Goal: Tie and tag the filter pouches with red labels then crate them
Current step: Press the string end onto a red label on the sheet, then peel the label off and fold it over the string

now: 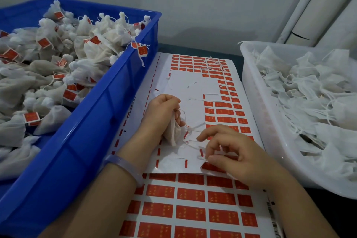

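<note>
left hand (164, 109): fingers clenched round pouch (174, 134) neck
right hand (234, 153): fingers pinching its string (198, 125), over label sheet (193, 83)
crate (108, 114): left, heaped with tagged pouches (92, 48)

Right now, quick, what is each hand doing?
Left hand: fingers curled round the small white mesh filter pouch, gripping its neck.
Right hand: fingers pinching the pouch's thin white string.
</note>
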The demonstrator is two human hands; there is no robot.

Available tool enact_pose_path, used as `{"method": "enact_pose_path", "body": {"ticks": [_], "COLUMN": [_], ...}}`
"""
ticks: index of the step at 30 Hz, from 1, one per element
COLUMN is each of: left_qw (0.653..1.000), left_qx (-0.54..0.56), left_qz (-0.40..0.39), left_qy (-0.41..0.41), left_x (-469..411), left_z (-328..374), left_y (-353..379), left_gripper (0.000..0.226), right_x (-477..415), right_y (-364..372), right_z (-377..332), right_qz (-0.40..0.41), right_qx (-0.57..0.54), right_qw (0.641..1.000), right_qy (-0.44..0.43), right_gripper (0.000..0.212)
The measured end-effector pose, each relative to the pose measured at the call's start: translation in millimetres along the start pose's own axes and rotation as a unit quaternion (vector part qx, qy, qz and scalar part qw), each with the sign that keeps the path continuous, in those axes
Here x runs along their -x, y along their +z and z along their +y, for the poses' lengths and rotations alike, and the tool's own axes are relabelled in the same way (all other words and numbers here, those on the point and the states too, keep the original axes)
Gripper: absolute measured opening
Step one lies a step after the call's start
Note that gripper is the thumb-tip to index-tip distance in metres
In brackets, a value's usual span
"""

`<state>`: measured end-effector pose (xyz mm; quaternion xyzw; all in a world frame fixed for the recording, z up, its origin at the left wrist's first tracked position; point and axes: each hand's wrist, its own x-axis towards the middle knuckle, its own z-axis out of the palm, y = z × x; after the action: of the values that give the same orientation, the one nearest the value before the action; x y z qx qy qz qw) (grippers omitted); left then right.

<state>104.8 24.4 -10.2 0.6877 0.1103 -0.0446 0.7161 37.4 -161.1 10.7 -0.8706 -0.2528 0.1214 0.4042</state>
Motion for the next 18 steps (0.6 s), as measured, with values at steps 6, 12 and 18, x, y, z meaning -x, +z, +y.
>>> {"method": "enact_pose_path", "body": {"ticks": [6, 12, 18], "left_qw": [1.0, 1.0, 0.986], "left_qx": [-0.003, -0.006, -0.067], "left_qz": [0.0, -0.012, -0.111], "left_qy": [0.002, 0.019, 0.106], "left_x": [-0.2, 7.7, 21.9], "left_z": [-0.4, 5.1, 28.1], "left_y": [-0.5, -2.4, -10.9], "left_gripper": [0.01, 0.016, 0.02], "right_x": [4.5, -0.8, -5.8], "right_y": [-12.2, -5.8, -3.6], "right_z": [6.7, 7.4, 4.7], "right_qz": [0.113, 0.217, 0.281], "right_qx": [-0.176, -0.242, -0.239], "right_qw": [0.977, 0.946, 0.927], "right_qy": [-0.033, 0.004, 0.07], "right_gripper": [0.009, 0.012, 0.037]}}
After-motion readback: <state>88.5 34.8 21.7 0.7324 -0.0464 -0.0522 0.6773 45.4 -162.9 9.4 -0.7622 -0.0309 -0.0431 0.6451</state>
